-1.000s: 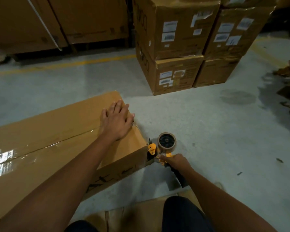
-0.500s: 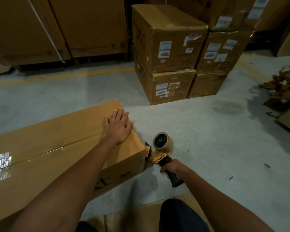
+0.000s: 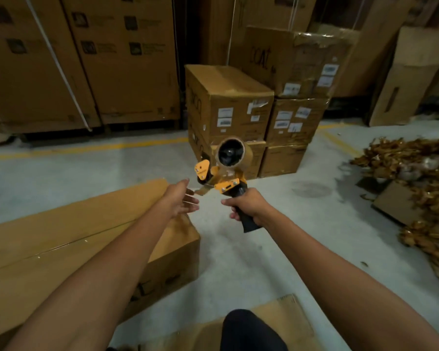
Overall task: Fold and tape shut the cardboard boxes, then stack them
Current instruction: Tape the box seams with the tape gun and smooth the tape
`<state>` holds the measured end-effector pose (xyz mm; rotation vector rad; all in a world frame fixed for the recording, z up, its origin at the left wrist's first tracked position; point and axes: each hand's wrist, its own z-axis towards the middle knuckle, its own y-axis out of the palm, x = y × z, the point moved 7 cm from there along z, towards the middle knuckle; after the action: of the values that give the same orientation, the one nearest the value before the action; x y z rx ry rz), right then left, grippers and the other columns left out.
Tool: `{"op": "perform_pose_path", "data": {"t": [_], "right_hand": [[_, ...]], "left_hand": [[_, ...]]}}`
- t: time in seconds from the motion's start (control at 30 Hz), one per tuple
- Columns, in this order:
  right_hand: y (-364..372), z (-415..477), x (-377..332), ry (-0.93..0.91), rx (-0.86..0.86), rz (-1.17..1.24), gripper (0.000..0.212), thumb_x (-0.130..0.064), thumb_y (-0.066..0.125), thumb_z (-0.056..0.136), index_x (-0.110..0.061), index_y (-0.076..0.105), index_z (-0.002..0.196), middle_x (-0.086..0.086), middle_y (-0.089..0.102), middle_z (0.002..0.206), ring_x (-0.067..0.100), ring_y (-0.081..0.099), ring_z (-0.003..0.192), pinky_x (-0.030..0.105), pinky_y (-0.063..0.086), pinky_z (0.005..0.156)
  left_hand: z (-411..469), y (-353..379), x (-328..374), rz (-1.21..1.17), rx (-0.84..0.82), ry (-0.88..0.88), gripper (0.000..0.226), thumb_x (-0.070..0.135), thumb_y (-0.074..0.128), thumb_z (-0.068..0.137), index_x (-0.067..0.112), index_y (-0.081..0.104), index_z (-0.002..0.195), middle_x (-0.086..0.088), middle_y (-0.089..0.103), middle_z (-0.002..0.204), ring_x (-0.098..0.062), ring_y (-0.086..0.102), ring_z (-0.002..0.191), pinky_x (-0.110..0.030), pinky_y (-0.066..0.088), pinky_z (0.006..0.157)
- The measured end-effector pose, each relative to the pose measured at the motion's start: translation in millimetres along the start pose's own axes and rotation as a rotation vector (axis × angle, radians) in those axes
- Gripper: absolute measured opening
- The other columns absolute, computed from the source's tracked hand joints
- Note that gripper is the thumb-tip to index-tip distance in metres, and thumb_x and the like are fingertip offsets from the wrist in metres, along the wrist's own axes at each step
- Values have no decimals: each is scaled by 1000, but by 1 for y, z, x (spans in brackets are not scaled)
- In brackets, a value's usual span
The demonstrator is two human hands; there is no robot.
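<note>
From my remote seat I see my right hand [image 3: 246, 206] clenched round the black handle of the tape dispenser [image 3: 227, 184], which it holds up off the floor [image 3: 264, 249] with the orange frame pointing away from me. The brown tape roll [image 3: 232, 154] sits on top of the frame, its dark hub facing the camera.

My left hand [image 3: 180, 198] is released, fingers straight and spread, holding nothing. It hangs just beside the dispenser's front end, above the far corner of the long cardboard box [image 3: 61, 239]. The fingertips are blurred, so I cannot tell whether they touch the loose end of tape.

The long cardboard box lies flat on the floor at my left. Its flaps are closed and a glossy strip of clear tape runs along the centre seam, so I cannot see what is inside.

Beyond the dispenser stand two stacks of cartons [image 3: 228, 107], side by side and touching, all closed and bearing white labels; their contents are hidden too. The topmost carton of the right stack [image 3: 299, 59] is wrapped in wrinkled tape.

Tall printed cartons [image 3: 112, 59] line the back wall behind a yellow floor line [image 3: 86, 148].

At the right lies a heap of crumpled brown scraps [image 3: 416, 158]. A flat sheet of cardboard [image 3: 284, 323] lies under my dark-clad knee [image 3: 249, 330].
</note>
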<state>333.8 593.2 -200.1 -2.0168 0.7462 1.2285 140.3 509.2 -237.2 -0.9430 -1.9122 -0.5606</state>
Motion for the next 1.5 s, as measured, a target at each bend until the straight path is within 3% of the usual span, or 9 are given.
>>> {"op": "perform_pose_path", "data": {"t": [0.13, 0.33, 0.47, 0.6, 0.7, 0.8, 0.93, 1.23, 1.5], "right_hand": [[7, -21, -22, -103, -10, 10, 16, -15, 76, 87, -6, 64, 92, 9, 59, 64, 18, 59, 49, 27, 51, 48], [20, -36, -34, -149, -36, -9, 12, -11, 69, 90, -2, 62, 92, 11, 58, 64, 19, 56, 48, 29, 48, 48], [35, -32, -38, -166, -39, -27, 8, -8, 66, 89, -3, 62, 94, 12, 58, 66, 19, 56, 48, 27, 48, 47], [51, -17, -37, -169, -49, -21, 4, -5, 65, 88, -4, 62, 85, 13, 57, 65, 21, 54, 49, 29, 47, 47], [63, -1, -33, -162, -38, -18, 3, -5, 65, 88, -3, 63, 87, 14, 57, 65, 23, 54, 51, 29, 47, 47], [73, 19, -28, -150, -17, 3, 3, -5, 66, 88, -2, 65, 89, 13, 59, 65, 23, 55, 51, 29, 48, 47], [89, 51, -20, -127, 9, 26, 4, -7, 65, 89, -4, 66, 86, 12, 60, 64, 21, 57, 50, 29, 48, 48], [115, 120, 4, -8, 90, 68, 9, -8, 66, 84, -2, 68, 90, 11, 61, 63, 20, 56, 48, 27, 48, 48], [116, 143, 27, 62, 79, 119, 5, -6, 66, 81, -4, 65, 77, 11, 57, 58, 23, 53, 46, 26, 44, 45]], "left_hand": [[-36, 19, 3, -270, -224, -178, 72, 61, 39, 99, -7, 60, 108, -25, 72, 99, -36, 71, 91, -28, 60, 57], [-60, -15, 13, -389, -159, -129, 45, 26, 54, 99, -10, 55, 125, -24, 72, 96, -28, 73, 62, -27, 58, 48], [-64, -38, 12, -370, -160, -169, 47, 30, 53, 100, -12, 55, 120, -22, 74, 87, -26, 71, 58, -26, 58, 47], [-55, -61, 12, -253, -151, -207, 45, 36, 52, 99, -6, 56, 113, -16, 69, 71, -21, 63, 47, -21, 51, 39], [-37, -78, 17, -175, -136, -201, 24, 25, 51, 99, 2, 56, 95, -10, 63, 63, -16, 58, 43, -17, 47, 37], [-6, -93, 27, -45, -112, -151, 12, 12, 50, 101, 5, 57, 94, -10, 64, 61, -13, 59, 43, -16, 48, 39], [50, -106, 46, 239, -62, -100, 16, 12, 47, 103, 4, 58, 96, -10, 62, 61, -13, 57, 41, -18, 46, 38], [163, -108, 69, 829, -87, 5, 26, 10, 52, 95, 6, 59, 71, -5, 48, 51, -13, 38, 39, -20, 30, 43], [220, -118, 66, 968, -58, 91, 33, 10, 56, 95, 6, 53, 62, -8, 45, 48, -19, 37, 42, -25, 29, 47]]}}
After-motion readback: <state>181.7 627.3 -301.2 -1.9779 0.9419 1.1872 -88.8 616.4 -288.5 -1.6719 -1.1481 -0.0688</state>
